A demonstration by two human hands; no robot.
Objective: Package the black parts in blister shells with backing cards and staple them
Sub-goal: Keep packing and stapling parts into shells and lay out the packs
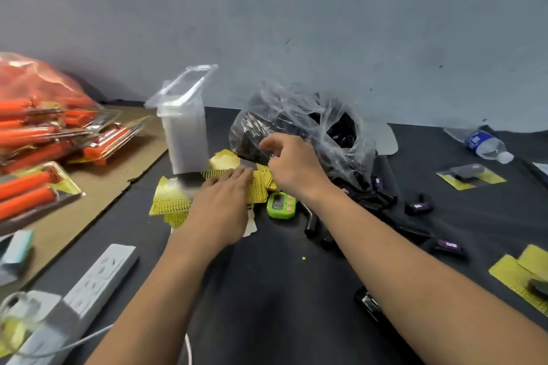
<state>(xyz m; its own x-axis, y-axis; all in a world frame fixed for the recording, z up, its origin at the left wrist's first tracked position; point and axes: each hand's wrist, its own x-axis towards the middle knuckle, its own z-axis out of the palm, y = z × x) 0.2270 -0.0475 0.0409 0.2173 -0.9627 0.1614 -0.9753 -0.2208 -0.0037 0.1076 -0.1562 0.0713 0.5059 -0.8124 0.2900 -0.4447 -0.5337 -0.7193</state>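
A loose pile of yellow backing cards [169, 201] lies mid-table. My left hand [221, 210] rests flat on it, fingers straight. My right hand [292, 163] is just beyond, fingers curled, pinching the far edge of one card beside a clear bag of black parts [299, 121]. More black parts [418, 206] with purple labels lie loose to the right of the bag. A tall stack of clear blister shells [185, 133] stands behind the cards.
Packaged parts on yellow cards lie at right [471, 176] and near right [519, 275]. A green timer [280, 204] sits by my right wrist. Orange-handled packs [44, 133] on cardboard fill the left. A white power strip [98, 272] lies front left, a water bottle [486, 145] back right.
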